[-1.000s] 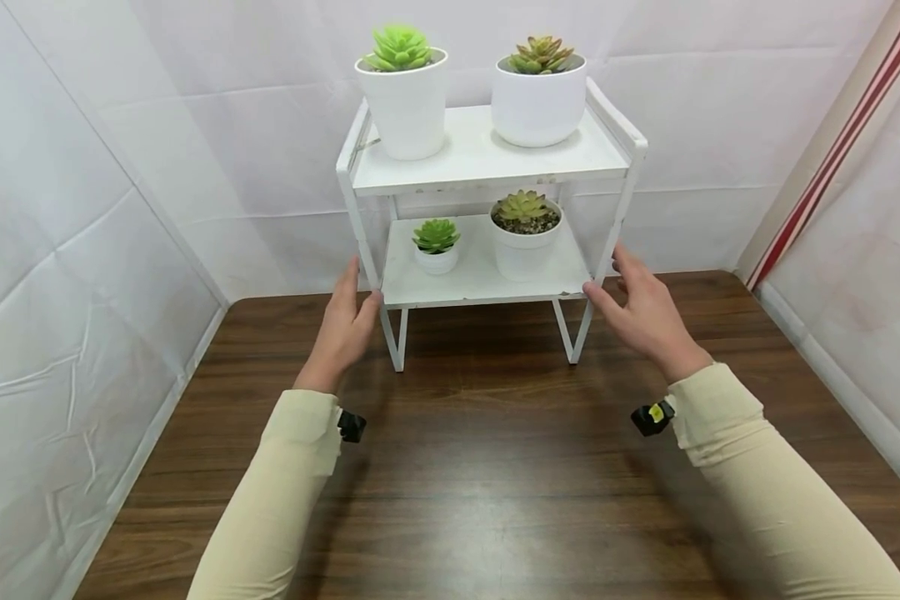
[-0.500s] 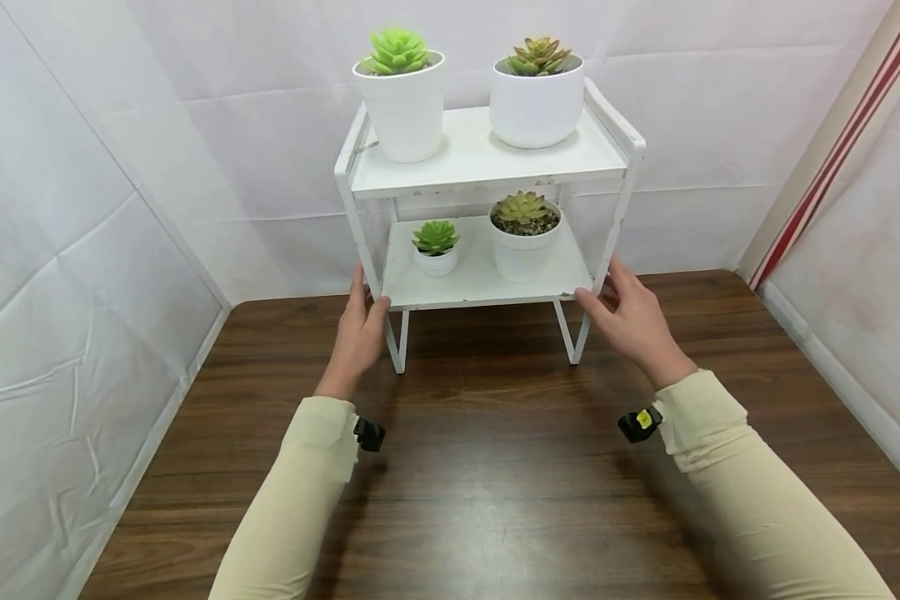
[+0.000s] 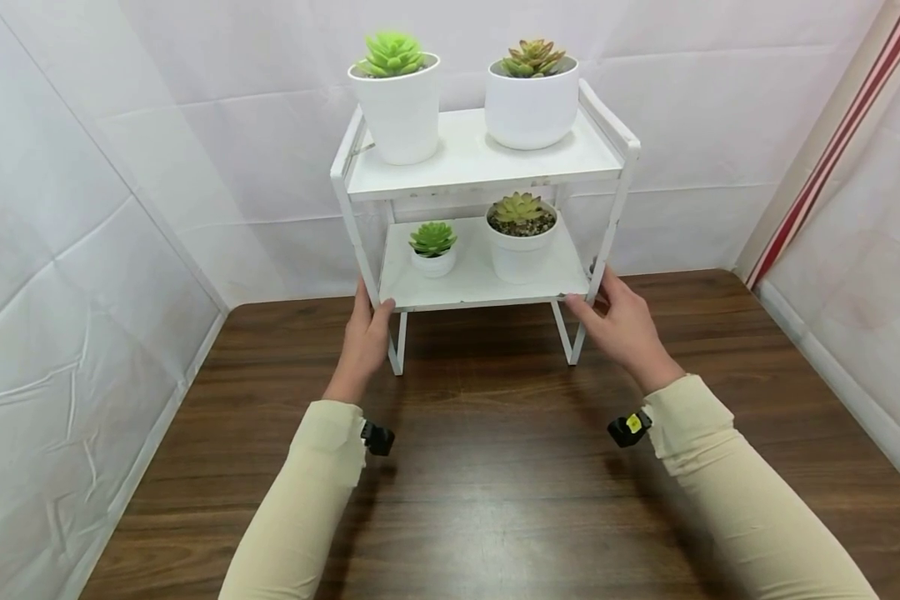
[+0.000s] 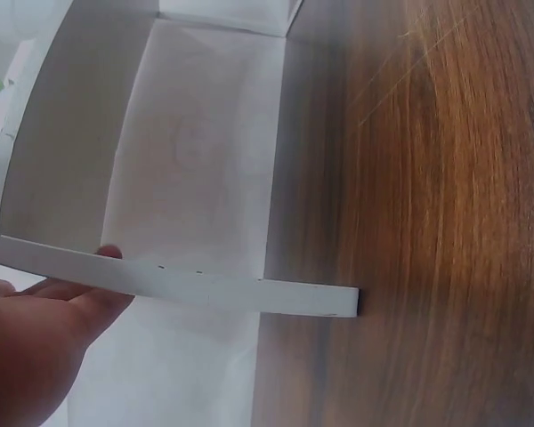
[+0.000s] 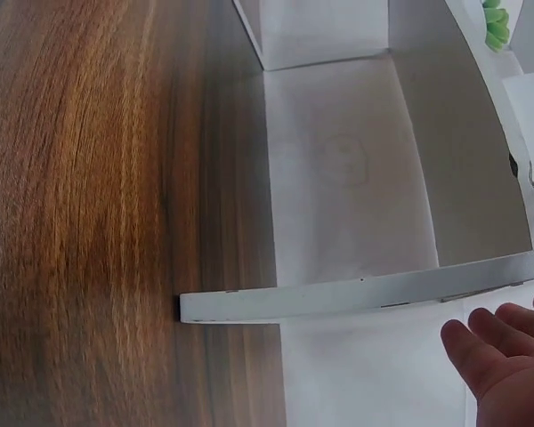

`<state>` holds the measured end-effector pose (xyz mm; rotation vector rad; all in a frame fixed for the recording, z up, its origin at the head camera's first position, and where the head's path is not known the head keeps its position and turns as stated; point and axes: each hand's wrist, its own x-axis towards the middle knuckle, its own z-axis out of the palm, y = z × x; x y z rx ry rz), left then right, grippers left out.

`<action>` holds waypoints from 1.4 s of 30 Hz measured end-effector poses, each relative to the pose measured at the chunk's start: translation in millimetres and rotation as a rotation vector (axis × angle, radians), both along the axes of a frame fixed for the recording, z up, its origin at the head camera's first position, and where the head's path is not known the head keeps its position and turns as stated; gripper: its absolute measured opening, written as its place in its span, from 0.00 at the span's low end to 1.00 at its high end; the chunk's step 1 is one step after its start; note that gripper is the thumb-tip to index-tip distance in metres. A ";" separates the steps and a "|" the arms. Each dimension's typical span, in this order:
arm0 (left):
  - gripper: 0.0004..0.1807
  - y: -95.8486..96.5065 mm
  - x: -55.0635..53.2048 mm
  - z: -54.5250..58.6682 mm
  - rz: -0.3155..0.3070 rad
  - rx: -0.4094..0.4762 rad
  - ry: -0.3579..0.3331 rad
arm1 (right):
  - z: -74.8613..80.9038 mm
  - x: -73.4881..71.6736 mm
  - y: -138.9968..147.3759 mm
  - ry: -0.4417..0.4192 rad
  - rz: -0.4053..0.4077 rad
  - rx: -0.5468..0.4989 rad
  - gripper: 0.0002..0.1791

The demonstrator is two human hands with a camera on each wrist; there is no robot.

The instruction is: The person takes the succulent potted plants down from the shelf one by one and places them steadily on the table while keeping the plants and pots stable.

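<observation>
A white two-tier plant stand [image 3: 480, 179] carries four potted succulents. My left hand [image 3: 366, 337] holds its left side, thumb at the lower shelf's front corner. In the left wrist view, fingers [image 4: 80, 298] reach round the leg, one tip showing on the inner side. My right hand [image 3: 624, 329] is at the right leg, thumb close against the lower shelf's front edge. The right wrist view has its fingers [image 5: 485, 351] extended just outside that leg. Above are a bright green succulent [image 3: 392, 55] and a reddish one [image 3: 532, 58]; below, a small one [image 3: 432, 238] and a larger one [image 3: 518, 207].
The stand's feet rest near the back of a dark wood-grain table [image 3: 457, 467]. White sheeting [image 3: 195, 150] hangs behind and to both sides. A red-striped strip [image 3: 825, 158] runs down the right corner.
Both hands have moved inward to the stand's legs, thumbs coming to the lower shelf's front edge. The left fingers have closed round the leg. The stand appears slightly farther left in the head view.
</observation>
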<state>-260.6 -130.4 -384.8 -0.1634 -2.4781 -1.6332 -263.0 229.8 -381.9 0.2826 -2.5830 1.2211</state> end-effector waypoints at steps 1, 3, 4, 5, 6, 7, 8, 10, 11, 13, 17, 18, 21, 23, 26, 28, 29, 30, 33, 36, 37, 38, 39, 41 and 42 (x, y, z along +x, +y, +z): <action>0.36 0.3 0.0 -0.3 -0.004 0.005 -0.003 | -0.3 0.2 -0.6 0.001 -0.005 0.001 0.38; 0.36 0.9 0.0 -1.1 -0.012 0.021 -0.012 | -0.9 0.5 -1.4 0.003 -0.014 0.002 0.38; 0.36 1.4 0.0 -1.4 -0.017 0.034 -0.018 | -1.1 0.8 -1.8 0.003 -0.017 0.005 0.38; 0.35 1.9 -0.2 -1.8 -0.026 0.054 -0.022 | -1.2 1.1 -2.2 0.003 -0.019 0.008 0.39; 0.35 2.2 -0.4 -2.3 -0.032 0.070 -0.028 | -0.7 2.0 -2.7 0.002 -0.019 0.009 0.40; 0.35 2.6 -0.5 -2.6 -0.037 0.084 -0.037 | -0.7 2.4 -2.9 -0.002 -0.020 0.012 0.41; 0.34 2.8 -0.9 -3.3 -0.041 0.097 -0.047 | -0.8 2.5 -3.3 -0.003 -0.019 0.013 0.41; 0.33 3.3 -1.1 -4.1 -0.045 0.116 -0.059 | -1.2 2.9 -3.8 -0.004 -0.020 0.012 0.42; 0.32 3.3 -1.4 -4.6 -0.045 0.118 -0.062 | -1.4 3.0 -4.1 -0.004 -0.020 0.012 0.43; 0.33 3.6 -1.4 -5.4 -0.040 0.110 -0.071 | -2.8 2.6 -4.3 -0.002 -0.020 0.011 0.43; 0.36 4.3 -1.5 -6.2 -0.035 0.104 -0.083 | -4.6 2.7 -4.9 0.006 -0.023 0.011 0.44; 0.37 4.4 -1.7 -6.2 -0.034 0.097 -0.085 | -4.7 2.9 -5.1 0.004 -0.024 0.010 0.44; 0.38 4.6 -2.1 -5.7 -0.036 0.082 -0.090 | -4.9 3.5 -6.0 0.008 -0.030 0.009 0.45; 0.40 4.3 -1.7 -5.0 -0.036 0.071 -0.097 | -5.0 3.5 -6.5 0.008 -0.033 0.008 0.45; 0.41 3.9 -1.5 -4.6 -0.041 0.075 -0.103 | -6.2 3.2 -6.7 0.008 -0.038 0.006 0.45; 0.42 3.5 -1.4 -4.4 -0.049 0.084 -0.108 | -6.2 3.3 -6.7 0.002 -0.039 0.006 0.45; 0.42 3.3 -1.6 -4.5 -0.052 0.089 -0.108 | -6.2 3.3 -6.7 -0.001 -0.040 0.006 0.46; 0.42 3.2 -1.7 -4.4 -0.056 0.093 -0.110 | -6.0 3.4 -6.8 -0.004 -0.041 0.005 0.46; 0.43 3.2 -2.6 -4.4 -0.054 0.094 -0.106 | -4.6 3.9 -7.1 -0.012 -0.046 0.007 0.46; 0.43 3.3 -3.5 -4.9 -0.046 0.077 -0.096 | -4.3 3.9 -7.2 -0.012 -0.053 0.010 0.46; 0.43 3.3 -3.7 -5.2 -0.043 0.072 -0.092 | -4.2 3.9 -7.3 -0.011 -0.054 0.011 0.46; 0.44 3.3 -3.7 -5.5 -0.041 0.067 -0.090 | -4.2 3.9 -7.4 -0.009 -0.056 0.012 0.46; 0.44 3.3 -3.8 -5.9 -0.039 0.062 -0.088 | -4.5 3.8 -7.4 -0.007 -0.058 0.012 0.46; 0.44 3.1 -3.7 -6.8 -0.036 0.055 -0.087 | -5.1 3.9 -7.7 -0.005 -0.060 0.009 0.46; 0.44 3.0 -3.6 -7.1 -0.034 0.053 -0.089 | -5.4 4.1 -7.9 -0.005 -0.061 0.008 0.46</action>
